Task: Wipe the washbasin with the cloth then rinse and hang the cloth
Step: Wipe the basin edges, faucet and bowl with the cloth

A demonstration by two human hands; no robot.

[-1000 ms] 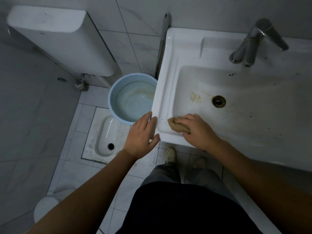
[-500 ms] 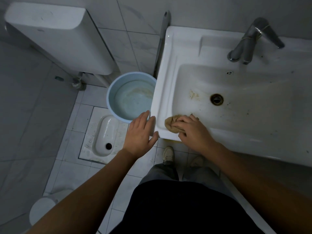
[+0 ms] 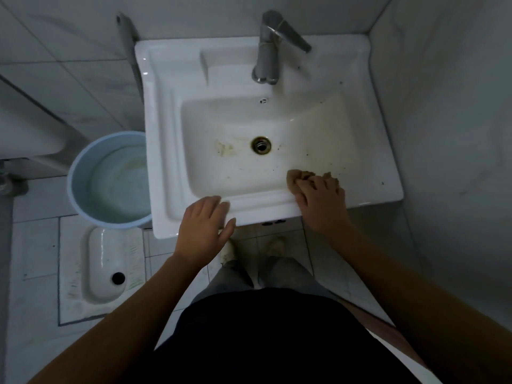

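The white washbasin (image 3: 166, 139) fills the upper middle of the head view, with brownish stains and dark specks in its bowl around the drain (image 3: 260, 145). My right hand (image 3: 318, 199) presses a crumpled tan cloth (image 3: 297, 176) against the bowl's front right wall, fingers curled over it. Most of the cloth is hidden under the fingers. My left hand (image 3: 203, 227) rests flat on the basin's front rim, fingers spread, holding nothing. A grey metal faucet (image 3: 270, 48) stands at the back of the basin, with no water running.
A light blue bucket (image 3: 83, 173) with some water stands on the floor left of the basin. A squat toilet pan (image 3: 105, 261) lies in the tiled floor below it. A wall closes in on the right. My feet stand under the basin's front edge.
My right hand has slid the cloth from the bowl's front left corner to its front right side. My left hand moved right along the front rim. The view has turned to face the basin squarely.
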